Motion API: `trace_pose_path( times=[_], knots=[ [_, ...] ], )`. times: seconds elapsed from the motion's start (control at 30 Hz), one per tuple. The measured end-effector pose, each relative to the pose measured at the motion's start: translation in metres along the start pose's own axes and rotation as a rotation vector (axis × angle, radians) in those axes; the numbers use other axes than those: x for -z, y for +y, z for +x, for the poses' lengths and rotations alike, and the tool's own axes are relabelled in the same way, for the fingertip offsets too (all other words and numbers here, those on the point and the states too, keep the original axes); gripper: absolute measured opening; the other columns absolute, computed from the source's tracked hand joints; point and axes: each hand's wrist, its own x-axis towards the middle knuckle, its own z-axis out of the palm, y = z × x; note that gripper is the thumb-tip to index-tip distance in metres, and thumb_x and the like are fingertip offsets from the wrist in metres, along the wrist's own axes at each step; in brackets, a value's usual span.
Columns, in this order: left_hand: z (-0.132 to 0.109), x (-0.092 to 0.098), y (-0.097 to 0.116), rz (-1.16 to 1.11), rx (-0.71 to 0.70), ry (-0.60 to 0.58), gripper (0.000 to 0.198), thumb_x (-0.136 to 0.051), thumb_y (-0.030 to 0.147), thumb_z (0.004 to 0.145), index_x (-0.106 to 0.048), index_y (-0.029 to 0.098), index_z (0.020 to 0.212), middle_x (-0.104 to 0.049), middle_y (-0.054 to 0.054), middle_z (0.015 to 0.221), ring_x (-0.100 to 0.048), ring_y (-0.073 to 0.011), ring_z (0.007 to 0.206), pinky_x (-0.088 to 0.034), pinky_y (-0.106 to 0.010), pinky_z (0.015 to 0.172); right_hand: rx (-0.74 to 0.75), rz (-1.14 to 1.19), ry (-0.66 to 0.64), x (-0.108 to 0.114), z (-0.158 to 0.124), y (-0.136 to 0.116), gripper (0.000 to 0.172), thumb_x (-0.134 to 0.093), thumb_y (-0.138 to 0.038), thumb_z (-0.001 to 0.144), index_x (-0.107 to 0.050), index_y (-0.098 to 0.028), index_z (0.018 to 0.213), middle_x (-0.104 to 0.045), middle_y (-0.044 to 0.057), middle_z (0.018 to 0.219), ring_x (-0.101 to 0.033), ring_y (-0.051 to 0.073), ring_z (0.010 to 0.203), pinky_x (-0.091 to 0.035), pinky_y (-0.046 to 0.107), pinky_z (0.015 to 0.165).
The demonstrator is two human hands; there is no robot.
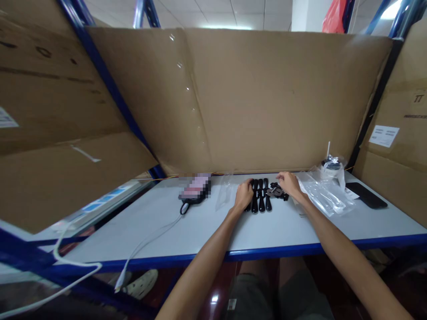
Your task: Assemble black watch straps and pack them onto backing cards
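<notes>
Glossy black handle-like pieces (262,204) lie side by side in two short rows on the table. My left hand (244,194) rests at the left end of these rows, its fingers curled round the leftmost black piece, which the hand partly covers. Just right of the rows is a small pile of dark metal and black parts (275,191). Over the far right side of this pile is my right hand (289,182), fingers bent and drawn together. Whatever its fingertips hold is too small to make out.
Clear plastic bags (328,195) lie right of my right hand, by a wrapped item (332,164) and a black flat object (367,195). On the left are a clear sleeve (225,191), a phone-like device (195,189) with a white cable (147,240), and a power strip (106,200). Cardboard (267,102) walls the back.
</notes>
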Motion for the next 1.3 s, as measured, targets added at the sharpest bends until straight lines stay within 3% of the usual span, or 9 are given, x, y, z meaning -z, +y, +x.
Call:
trace_pose_path(
  times=[0.13, 0.27, 0.43, 0.87, 1.13, 1.2, 1.3],
  knots=[
    [-0.003, 0.002, 0.004, 0.033, -0.019, -0.023, 0.048, -0.038, 0.011, 0.095, -0.066, 0.013, 0.134, -0.069, -0.013, 0.135, -0.062, -0.0242, 0.129, -0.044, -0.038, 0.113, 0.021, -0.046, -0.065, 0.000, -0.001, 0.001, 0.031, -0.055, -0.012, 0.087, -0.079, -0.020, 0.104, -0.079, 0.007, 0.104, -0.071, 0.021, 0.101, -0.047, 0.026, 0.085],
    [-0.003, 0.002, 0.006, 0.048, -0.030, -0.010, 0.047, -0.041, 0.010, 0.094, -0.067, 0.015, 0.132, -0.069, -0.012, 0.135, -0.061, -0.0240, 0.130, -0.043, -0.038, 0.114, 0.238, -0.032, -0.243, -0.006, -0.007, -0.004, 0.033, -0.060, -0.012, 0.080, -0.079, -0.022, 0.106, -0.078, 0.006, 0.108, -0.068, 0.021, 0.104, -0.046, 0.025, 0.086],
    [-0.004, 0.002, 0.007, 0.046, -0.046, 0.000, 0.046, -0.042, 0.009, 0.093, -0.068, 0.014, 0.130, -0.069, -0.014, 0.134, -0.063, -0.0244, 0.128, -0.045, -0.038, 0.112, 0.393, -0.100, -0.307, -0.013, -0.016, -0.014, 0.042, -0.060, -0.010, 0.075, -0.076, -0.021, 0.113, -0.075, 0.008, 0.115, -0.063, 0.025, 0.112, -0.045, 0.029, 0.090],
    [-0.002, 0.001, 0.002, 0.117, -0.052, 0.037, 0.045, -0.043, 0.014, 0.093, -0.069, 0.016, 0.130, -0.071, -0.012, 0.132, -0.063, -0.0238, 0.127, -0.044, -0.038, 0.112, 0.354, -0.192, -0.319, -0.004, -0.022, -0.019, 0.031, -0.058, -0.010, 0.083, -0.077, -0.021, 0.106, -0.071, 0.010, 0.113, -0.060, 0.025, 0.115, -0.045, 0.029, 0.090],
    [0.000, 0.002, -0.001, 0.109, -0.071, 0.034, 0.047, -0.044, 0.011, 0.090, -0.068, 0.014, 0.130, -0.072, -0.014, 0.129, -0.065, -0.0264, 0.124, -0.046, -0.039, 0.110, 0.344, -0.120, -0.316, -0.004, -0.021, -0.021, 0.017, -0.069, -0.032, 0.088, -0.078, -0.021, 0.097, -0.072, 0.008, 0.109, -0.063, 0.024, 0.107, -0.046, 0.029, 0.084],
    [-0.001, 0.003, 0.000, 0.113, -0.068, 0.037, 0.047, -0.044, 0.011, 0.090, -0.068, 0.014, 0.130, -0.072, -0.014, 0.129, -0.065, -0.0269, 0.124, -0.046, -0.040, 0.110, 0.352, -0.108, -0.308, -0.003, -0.021, -0.020, 0.012, -0.068, -0.025, 0.087, -0.078, -0.022, 0.093, -0.073, 0.007, 0.108, -0.063, 0.023, 0.107, -0.045, 0.028, 0.085],
    [-0.001, 0.004, 0.000, 0.125, -0.056, 0.036, 0.048, -0.044, 0.012, 0.090, -0.067, 0.016, 0.131, -0.073, -0.012, 0.127, -0.066, -0.0260, 0.123, -0.047, -0.039, 0.109, 0.367, -0.099, -0.305, -0.001, -0.020, -0.018, 0.021, -0.062, -0.010, 0.082, -0.078, -0.022, 0.090, -0.073, 0.005, 0.106, -0.063, 0.021, 0.105, -0.044, 0.026, 0.085]
  ],
)
